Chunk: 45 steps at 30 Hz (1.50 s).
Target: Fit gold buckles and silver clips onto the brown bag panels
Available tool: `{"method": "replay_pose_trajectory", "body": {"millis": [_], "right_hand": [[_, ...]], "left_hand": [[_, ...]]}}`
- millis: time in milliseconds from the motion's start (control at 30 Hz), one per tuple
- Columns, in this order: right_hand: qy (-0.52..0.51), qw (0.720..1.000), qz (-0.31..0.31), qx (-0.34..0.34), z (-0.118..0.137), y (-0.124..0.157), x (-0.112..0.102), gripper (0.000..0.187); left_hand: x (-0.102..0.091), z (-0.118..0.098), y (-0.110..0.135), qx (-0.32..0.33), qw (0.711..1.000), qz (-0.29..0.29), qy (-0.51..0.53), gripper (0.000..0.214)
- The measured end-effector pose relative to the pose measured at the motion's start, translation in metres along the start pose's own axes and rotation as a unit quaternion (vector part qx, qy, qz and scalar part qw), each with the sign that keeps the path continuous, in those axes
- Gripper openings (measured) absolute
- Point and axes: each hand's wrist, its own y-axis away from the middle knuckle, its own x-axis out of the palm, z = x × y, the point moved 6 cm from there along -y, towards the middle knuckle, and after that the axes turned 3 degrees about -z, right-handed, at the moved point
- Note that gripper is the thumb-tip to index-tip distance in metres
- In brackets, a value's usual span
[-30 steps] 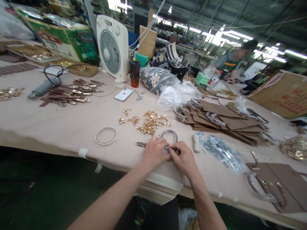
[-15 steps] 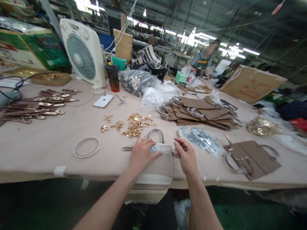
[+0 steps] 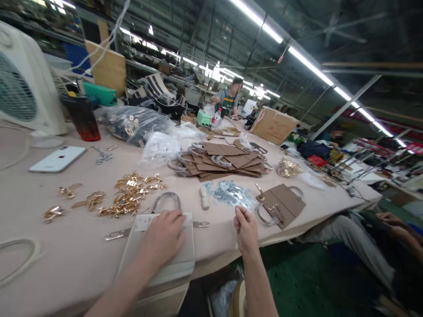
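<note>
My left hand (image 3: 167,233) lies flat on a pale bag panel (image 3: 183,251) at the table's front edge, slightly blurred. The panel has a plastic-wrapped handle (image 3: 167,200) at its far side. A strap end with a metal plate (image 3: 201,224) sticks out on the right, and another strap end (image 3: 117,234) on the left. My right hand (image 3: 246,226) is closed, thumb and fingers together, just in front of a pile of flat grey metal pieces (image 3: 231,193). Whatever it may hold is hidden. A small pale cylinder (image 3: 204,199) lies between the panel and that pile.
Gold metal fittings (image 3: 128,193) lie in a heap beyond the panel. Stacked brown panels (image 3: 228,160) and a brown bag piece (image 3: 284,204) lie to the right. A phone (image 3: 57,159), dark cup (image 3: 81,116) and fan (image 3: 26,83) stand left. A co-worker (image 3: 228,99) is across the table.
The view has swung to the right. My right hand has left the panel's right strap end and moved right, toward the grey metal pieces. My left hand stays on the panel.
</note>
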Motion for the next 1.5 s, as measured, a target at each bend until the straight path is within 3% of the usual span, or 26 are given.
{"method": "replay_pose_trajectory", "body": {"millis": [100, 167, 333, 500, 700, 833, 933, 1067, 1167, 1267, 1400, 1500], "right_hand": [[0.072, 0.997, -0.013, -0.027, 0.005, -0.020, -0.011, 0.042], [0.143, 0.989, 0.020, -0.037, 0.006, -0.032, -0.007, 0.043], [0.296, 0.937, 0.164, -0.084, -0.003, -0.049, 0.033, 0.040], [0.440, 0.864, 0.188, -0.158, -0.015, -0.056, 0.064, 0.026], [0.472, 0.836, 0.241, -0.142, -0.030, -0.067, 0.072, 0.020], [0.499, 0.821, 0.242, -0.134, -0.033, -0.071, 0.075, 0.015], [0.490, 0.828, 0.233, -0.140, -0.028, -0.065, 0.076, 0.015], [0.445, 0.858, 0.213, -0.141, -0.016, -0.051, 0.070, 0.024], [0.356, 0.908, 0.191, -0.110, -0.004, -0.033, 0.067, 0.029], [0.222, 0.949, 0.220, -0.038, 0.003, -0.002, 0.082, 0.038], [0.144, 0.935, 0.320, 0.044, -0.002, 0.041, 0.121, 0.041], [0.148, 0.931, 0.328, 0.061, -0.010, 0.049, 0.132, 0.041]], "left_hand": [[0.008, 0.009, -0.007, -0.007, 1.000, 0.001, 0.024, 0.026], [0.009, 0.011, -0.010, -0.011, 1.000, 0.000, 0.029, 0.021], [0.007, 0.005, -0.009, -0.001, 0.999, -0.034, 0.023, 0.016], [0.004, 0.000, -0.002, 0.013, 0.998, -0.052, 0.032, 0.016], [0.001, -0.002, -0.001, 0.000, 0.999, -0.024, 0.026, 0.018], [-0.001, -0.001, -0.002, -0.016, 1.000, -0.016, 0.021, 0.019], [-0.002, -0.003, -0.004, -0.025, 0.999, -0.013, 0.029, 0.016], [-0.002, -0.003, -0.006, -0.041, 0.998, -0.026, 0.038, 0.011], [0.000, -0.001, -0.004, -0.046, 0.997, -0.034, 0.051, 0.012], [0.002, 0.002, -0.001, -0.035, 0.994, -0.039, 0.093, 0.031], [0.003, 0.008, 0.002, -0.040, 0.989, -0.053, 0.132, 0.048], [0.004, 0.011, 0.002, -0.045, 0.988, -0.057, 0.139, 0.048]]}}
